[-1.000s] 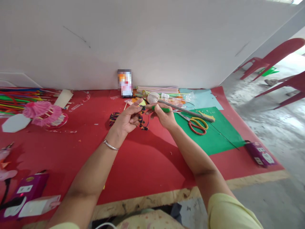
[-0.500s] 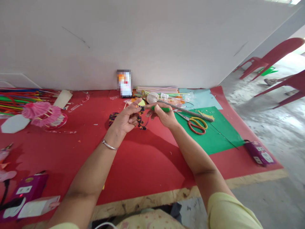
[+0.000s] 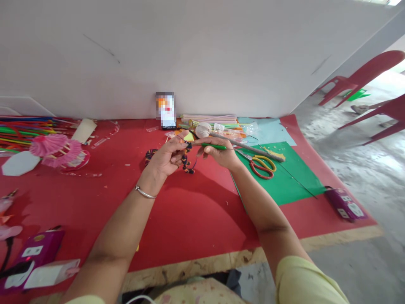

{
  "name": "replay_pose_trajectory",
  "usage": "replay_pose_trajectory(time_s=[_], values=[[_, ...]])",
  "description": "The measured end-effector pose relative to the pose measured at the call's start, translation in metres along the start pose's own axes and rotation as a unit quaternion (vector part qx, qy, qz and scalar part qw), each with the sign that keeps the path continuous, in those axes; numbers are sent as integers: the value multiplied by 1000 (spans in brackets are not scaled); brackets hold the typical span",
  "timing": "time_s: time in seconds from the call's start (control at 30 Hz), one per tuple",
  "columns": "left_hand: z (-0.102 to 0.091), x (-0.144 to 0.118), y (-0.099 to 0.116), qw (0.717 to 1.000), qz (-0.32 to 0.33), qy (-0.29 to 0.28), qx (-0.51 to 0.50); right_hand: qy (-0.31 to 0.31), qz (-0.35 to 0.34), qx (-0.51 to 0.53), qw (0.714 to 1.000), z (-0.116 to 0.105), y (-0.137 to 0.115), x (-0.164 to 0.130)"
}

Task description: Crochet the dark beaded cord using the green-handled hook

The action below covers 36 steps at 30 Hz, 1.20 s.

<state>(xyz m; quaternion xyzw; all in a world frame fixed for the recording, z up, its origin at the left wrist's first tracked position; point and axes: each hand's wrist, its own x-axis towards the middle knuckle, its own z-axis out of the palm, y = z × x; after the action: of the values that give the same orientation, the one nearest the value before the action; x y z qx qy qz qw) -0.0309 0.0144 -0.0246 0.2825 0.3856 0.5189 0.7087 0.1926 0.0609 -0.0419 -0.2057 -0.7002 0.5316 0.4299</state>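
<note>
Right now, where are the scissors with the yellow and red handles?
In the head view, the yellow-and-red-handled scissors lie on the green paper sheet, just right of the right hand, below the long grey stick.

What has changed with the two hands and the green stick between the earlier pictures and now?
Very little. The right hand shifted slightly to the right along the thin green stick, still pinching it. The left hand keeps holding the dark multicoloured thread piece. The red-and-yellow scissors stayed on the green paper sheet.
</note>
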Motion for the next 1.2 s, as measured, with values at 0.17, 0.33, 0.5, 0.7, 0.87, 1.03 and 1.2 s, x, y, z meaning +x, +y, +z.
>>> replay_pose_trajectory(time_s=[0.17, 0.33, 0.5, 0.7, 0.87, 1.03, 1.2], values=[[1, -1, 1, 1000, -6, 8, 4, -20, 5, -40, 999, -6, -6, -2], [0, -1, 1, 1000, 0, 9, 3, -26, -2, -55, 998, -11, -9, -3], [0, 0, 2, 1000, 7, 12, 15, -28, -20, -58, 998, -13, -11, -3], [2, 0, 0, 996, 57, 25, 59, -33, 3, -79, 996, -15, -14, -5], [1, 1, 0, 993, 81, 29, 83, -41, 15, -89, 995, -17, -15, -5], [1, 1, 0, 992, 87, 28, 91, -47, 8, -91, 995, -18, -15, -5], [1, 1, 0, 991, 89, 29, 92, -45, 11, -96, 994, -17, -15, -6]])
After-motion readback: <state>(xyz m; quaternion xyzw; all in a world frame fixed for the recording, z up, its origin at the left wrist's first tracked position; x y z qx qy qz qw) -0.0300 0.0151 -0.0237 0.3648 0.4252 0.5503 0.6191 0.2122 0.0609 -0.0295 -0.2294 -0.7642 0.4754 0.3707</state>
